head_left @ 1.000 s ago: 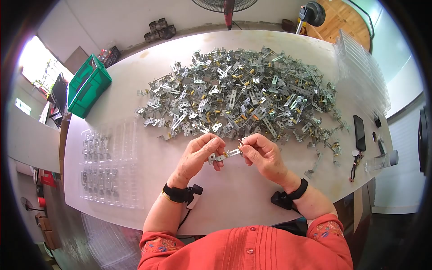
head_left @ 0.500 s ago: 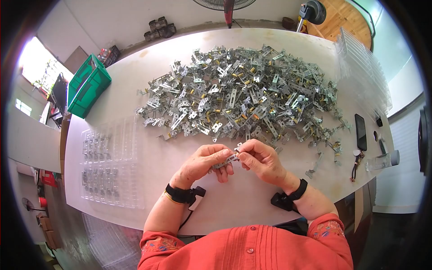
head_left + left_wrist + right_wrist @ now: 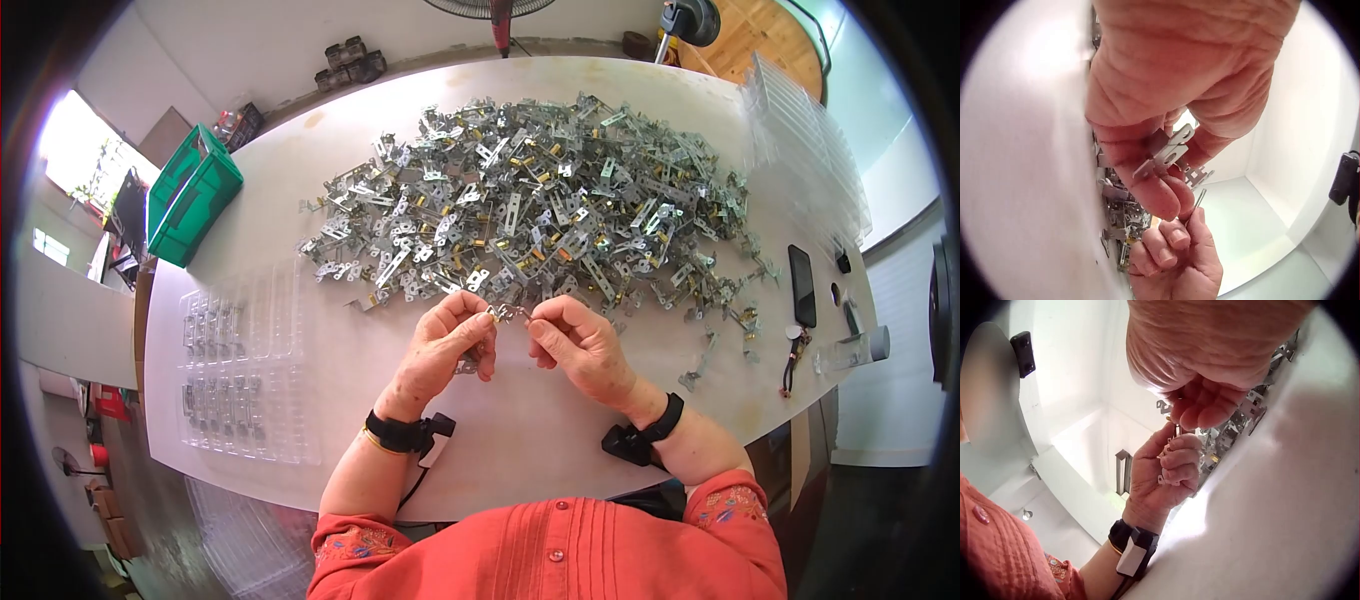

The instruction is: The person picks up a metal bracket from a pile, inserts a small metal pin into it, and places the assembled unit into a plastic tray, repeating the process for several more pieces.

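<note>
In the head view, my left hand [image 3: 440, 350] and right hand [image 3: 585, 350] face each other over the near side of the table. The left one grips a small silver metal bracket [image 3: 1169, 153] with holes in its tabs; part of it is hidden by the fingers. A toothed metal end [image 3: 1199, 177] sticks out past the left fingertips. Between thumb and fingers, my right hand pinches a thin metal pin [image 3: 1200, 199]. Beyond both hands lies a large pile of similar metal brackets [image 3: 540, 200], some with brass-coloured parts.
Left on the table are clear plastic trays [image 3: 275, 330] holding rows of metal parts. A green crate [image 3: 195, 200] stands at the far left. More clear trays [image 3: 800, 160] are stacked at far right, near a phone [image 3: 802, 285] and a clear bottle [image 3: 850, 352].
My hands came closer together and lower half a second ago, then moved forward and slightly apart. The bracket has turned within the left hand, with its long side now mostly hidden.
</note>
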`<action>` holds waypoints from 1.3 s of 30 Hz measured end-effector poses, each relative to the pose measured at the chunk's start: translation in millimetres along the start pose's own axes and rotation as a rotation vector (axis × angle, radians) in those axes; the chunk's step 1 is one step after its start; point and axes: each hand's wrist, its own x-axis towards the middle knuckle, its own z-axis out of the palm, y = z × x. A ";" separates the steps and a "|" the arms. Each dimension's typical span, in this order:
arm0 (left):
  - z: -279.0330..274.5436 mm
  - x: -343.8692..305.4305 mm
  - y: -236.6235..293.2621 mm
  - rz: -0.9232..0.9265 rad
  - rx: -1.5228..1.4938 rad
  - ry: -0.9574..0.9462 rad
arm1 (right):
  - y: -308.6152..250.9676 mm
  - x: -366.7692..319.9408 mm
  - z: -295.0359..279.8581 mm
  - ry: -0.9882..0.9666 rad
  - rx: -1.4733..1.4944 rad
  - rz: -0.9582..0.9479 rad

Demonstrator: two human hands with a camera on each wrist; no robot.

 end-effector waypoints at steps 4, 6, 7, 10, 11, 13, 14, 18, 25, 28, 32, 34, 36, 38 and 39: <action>4.4 -1.1 0.2 0.045 0.023 0.067 | 2.2 0.5 -0.4 -0.016 -0.062 0.066; 4.4 -1.0 -1.0 0.062 0.073 0.089 | 2.4 0.3 -0.2 -0.019 -0.067 0.059; 4.2 -0.7 -1.5 0.063 0.097 0.110 | 0.7 0.1 0.3 -0.018 -0.063 0.061; 4.5 -0.6 -2.7 0.069 0.181 0.141 | -1.1 -0.1 0.1 -0.018 -0.065 0.069; 5.2 -0.6 -3.0 0.080 0.238 0.152 | -1.3 0.0 -0.5 -0.025 -0.073 0.075; 8.5 -1.7 -2.0 0.087 0.259 0.167 | -1.1 0.2 -1.7 -0.025 -0.080 0.082; 9.7 -2.3 -1.9 0.096 0.278 0.185 | -1.0 0.2 -1.9 -0.030 -0.088 0.087; 8.3 -0.6 -9.0 0.178 0.326 0.198 | -2.0 0.6 -2.5 -0.026 -0.101 0.109; 6.2 2.4 -18.3 0.332 0.453 0.261 | -5.0 1.3 -1.9 -0.013 -0.176 0.126; 6.1 2.6 -20.0 0.331 0.478 0.255 | -2.9 1.7 -2.5 -0.013 -0.196 0.124; 10.9 1.6 -19.5 0.312 0.495 0.226 | -2.0 1.8 0.8 0.035 -0.064 0.125; 11.5 1.4 -19.1 0.304 0.492 0.214 | -0.5 1.5 -1.7 0.012 -0.046 0.129; 11.6 1.3 -20.1 0.296 0.490 0.204 | -0.4 1.5 -2.2 -0.012 -0.027 0.134; 11.7 1.9 -22.1 0.289 0.515 0.181 | -2.4 2.1 -0.8 -0.036 0.029 0.158; 11.5 2.0 -22.5 0.288 0.514 0.181 | -2.2 2.6 -0.5 -0.035 0.030 0.159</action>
